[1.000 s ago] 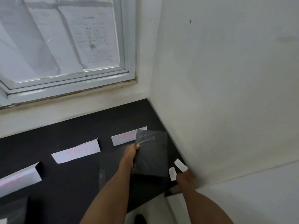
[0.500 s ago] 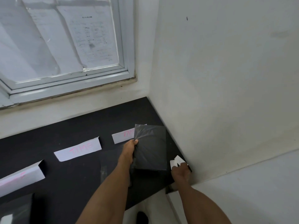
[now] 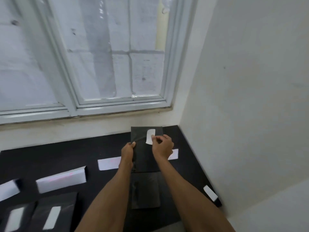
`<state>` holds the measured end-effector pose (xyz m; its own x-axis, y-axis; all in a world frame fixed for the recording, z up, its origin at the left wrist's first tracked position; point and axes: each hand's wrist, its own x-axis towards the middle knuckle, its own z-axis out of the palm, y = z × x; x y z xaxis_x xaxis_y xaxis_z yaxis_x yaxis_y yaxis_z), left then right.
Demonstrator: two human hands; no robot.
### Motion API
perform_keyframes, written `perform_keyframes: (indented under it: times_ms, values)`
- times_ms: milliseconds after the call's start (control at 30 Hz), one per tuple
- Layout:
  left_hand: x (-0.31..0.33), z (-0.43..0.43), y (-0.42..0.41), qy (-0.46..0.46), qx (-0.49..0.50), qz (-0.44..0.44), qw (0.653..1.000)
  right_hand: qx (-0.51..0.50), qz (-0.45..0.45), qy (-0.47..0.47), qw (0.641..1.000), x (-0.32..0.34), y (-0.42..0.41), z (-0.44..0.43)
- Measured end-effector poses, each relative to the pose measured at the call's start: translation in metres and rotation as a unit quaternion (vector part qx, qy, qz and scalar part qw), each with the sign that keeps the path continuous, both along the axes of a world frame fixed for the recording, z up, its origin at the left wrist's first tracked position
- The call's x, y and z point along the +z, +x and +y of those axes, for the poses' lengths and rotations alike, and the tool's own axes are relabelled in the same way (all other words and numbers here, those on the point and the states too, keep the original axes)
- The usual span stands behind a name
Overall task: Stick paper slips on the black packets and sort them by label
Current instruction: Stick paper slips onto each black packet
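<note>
A black packet (image 3: 143, 158) is held up above the black table, gripped at its left edge by my left hand (image 3: 127, 152). My right hand (image 3: 162, 145) pinches a white paper slip (image 3: 150, 136) against the packet's upper part. Below it a stack of black packets (image 3: 144, 190) lies flat on the table. One more paper slip (image 3: 210, 192) lies near the table's right edge. At the lower left lie two packets with white slips on them (image 3: 51, 217) (image 3: 15, 218).
Folded white label cards with pink writing stand in a row on the black table (image 3: 103, 146): (image 3: 108, 163), (image 3: 61, 180), (image 3: 8, 190), and one behind my right wrist (image 3: 173, 154). A window (image 3: 100, 64) is ahead; a white wall (image 3: 242, 97) bounds the right side.
My right hand left the slips at the table's right edge, carried one slip up and brought it onto the packet. The packet rose higher. The camera tilted up and shifted.
</note>
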<state>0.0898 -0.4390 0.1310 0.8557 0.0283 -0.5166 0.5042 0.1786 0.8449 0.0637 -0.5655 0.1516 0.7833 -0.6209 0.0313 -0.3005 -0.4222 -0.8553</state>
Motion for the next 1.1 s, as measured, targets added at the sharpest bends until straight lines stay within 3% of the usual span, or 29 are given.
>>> perform_keyframes:
  times_ms: [167, 533, 667, 733, 900, 1100]
  values:
    - [0.037, 0.084, 0.000, -0.030, 0.063, -0.033, 0.997, 0.077, -0.006, -0.098, 0.992, 0.015, 0.009, 0.079]
    - [0.072, 0.221, -0.014, -0.044, 0.116, -0.087, 0.988, 0.167, -0.142, -0.066, 0.973, 0.047, 0.005, 0.212]
    - [0.077, 0.256, -0.017, -0.038, 0.132, -0.104, 0.985, 0.293, -0.187, -0.153, 0.925, 0.040, 0.000, 0.238]
    - [0.077, 0.272, -0.018, -0.033, 0.137, -0.108, 0.984, 0.332, -0.189, -0.153, 0.911, 0.035, -0.001, 0.246]
    - [0.073, 0.296, -0.022, -0.036, 0.127, -0.111, 0.985, 0.335, -0.172, -0.111, 0.920, 0.040, 0.000, 0.265]
    - [0.075, 0.317, -0.024, -0.051, 0.123, -0.119, 0.984, 0.360, -0.154, -0.132, 0.911, 0.049, 0.000, 0.282]
